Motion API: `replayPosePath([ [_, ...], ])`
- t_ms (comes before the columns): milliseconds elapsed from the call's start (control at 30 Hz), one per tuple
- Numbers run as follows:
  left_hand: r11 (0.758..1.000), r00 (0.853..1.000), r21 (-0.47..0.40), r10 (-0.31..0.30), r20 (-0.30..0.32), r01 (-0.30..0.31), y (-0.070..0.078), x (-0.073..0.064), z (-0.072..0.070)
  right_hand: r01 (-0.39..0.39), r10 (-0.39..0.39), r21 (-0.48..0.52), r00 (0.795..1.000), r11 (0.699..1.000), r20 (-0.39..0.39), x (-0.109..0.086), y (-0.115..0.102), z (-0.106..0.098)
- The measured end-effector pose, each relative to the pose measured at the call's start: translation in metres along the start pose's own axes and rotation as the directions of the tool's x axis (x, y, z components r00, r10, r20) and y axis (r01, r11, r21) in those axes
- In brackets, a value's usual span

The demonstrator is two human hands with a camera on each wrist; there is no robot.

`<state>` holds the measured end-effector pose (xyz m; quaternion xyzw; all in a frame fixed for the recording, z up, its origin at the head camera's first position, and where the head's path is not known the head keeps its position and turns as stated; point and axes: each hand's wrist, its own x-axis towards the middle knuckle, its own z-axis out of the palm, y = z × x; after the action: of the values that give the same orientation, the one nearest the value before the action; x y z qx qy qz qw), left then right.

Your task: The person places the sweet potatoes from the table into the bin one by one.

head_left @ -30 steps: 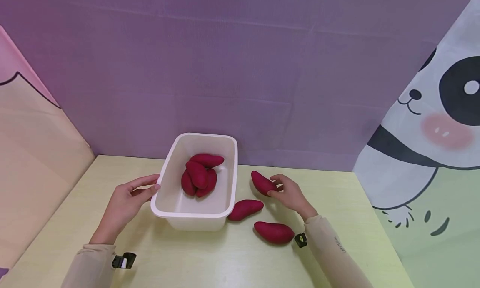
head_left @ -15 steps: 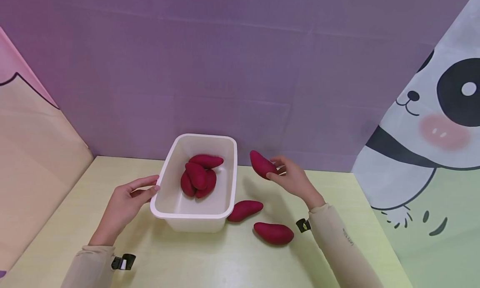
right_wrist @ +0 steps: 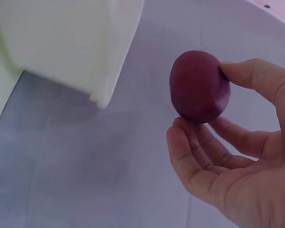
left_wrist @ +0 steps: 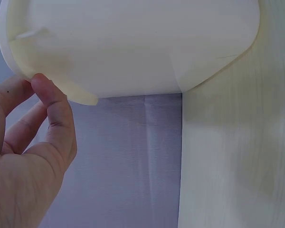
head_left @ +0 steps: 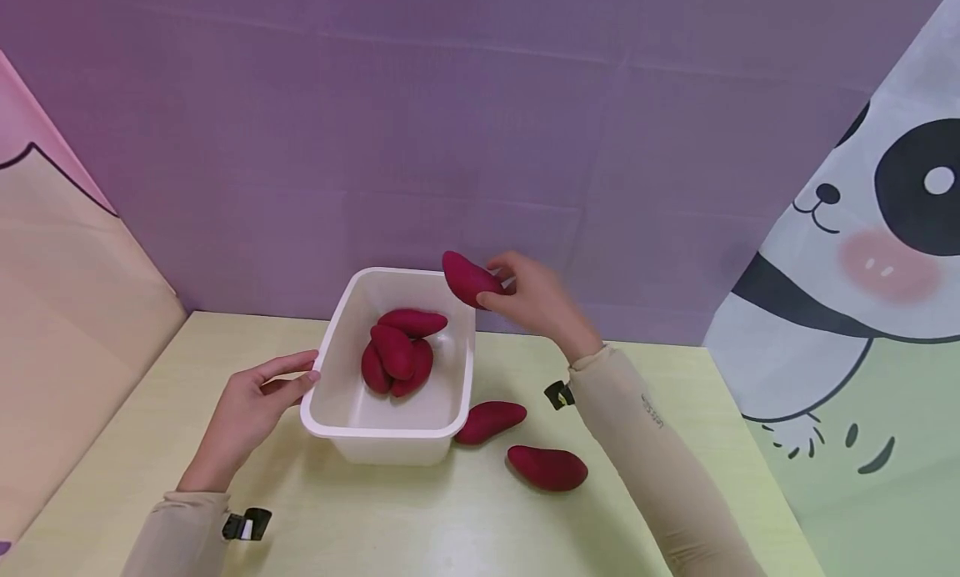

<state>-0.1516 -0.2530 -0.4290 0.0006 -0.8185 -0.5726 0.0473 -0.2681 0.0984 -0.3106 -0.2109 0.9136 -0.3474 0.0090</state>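
Note:
My right hand (head_left: 536, 298) pinches a red-skinned sweet potato (head_left: 467, 278) between thumb and fingers, raised at the far right corner of a white plastic bin (head_left: 442, 406). In the right wrist view the held sweet potato (right_wrist: 199, 88) shows end-on, beside the bin's outer wall (right_wrist: 61, 42). Several more sweet potatoes (head_left: 393, 352) lie heaped inside the bin. With thumb and fingertips my left hand (head_left: 251, 414) grips the bin's left rim; the left wrist view shows this hand (left_wrist: 38, 128) at the rim from below.
Two sweet potatoes lie on the pale wooden table (head_left: 360, 519): one (head_left: 491, 421) close against the bin's right side, another (head_left: 547, 468) nearer the front right. A purple cloth wall (head_left: 525, 143) stands right behind the bin, with a panda-printed sheet (head_left: 847, 310) at the right.
My right hand has lifted the sweet potato off the table and carried it up and leftward to the bin's far right corner. The left hand and bin have stayed put.

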Motion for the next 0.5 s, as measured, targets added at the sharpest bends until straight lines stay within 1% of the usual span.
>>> replayPosePath([
  [167,1.000,1.000,0.025,0.011,-0.004,-0.011,0.001,0.000,0.001,-0.005,0.007,-0.048,0.999,0.999,0.049,0.025,-0.025,0.017],
  [333,0.999,1.000,0.037,0.011,-0.001,-0.011,0.002,0.001,0.003,-0.011,0.018,-0.070,0.995,0.997,0.095,0.044,-0.040,0.040],
  [433,0.999,1.000,0.047,0.009,0.001,-0.009,0.002,0.001,0.005,-0.041,0.051,-0.096,0.993,0.995,0.106,0.052,-0.044,0.054],
  [500,0.999,1.000,0.052,0.008,-0.001,-0.008,0.002,0.001,0.005,-0.087,0.100,-0.118,0.988,0.989,0.115,0.056,-0.045,0.064],
])
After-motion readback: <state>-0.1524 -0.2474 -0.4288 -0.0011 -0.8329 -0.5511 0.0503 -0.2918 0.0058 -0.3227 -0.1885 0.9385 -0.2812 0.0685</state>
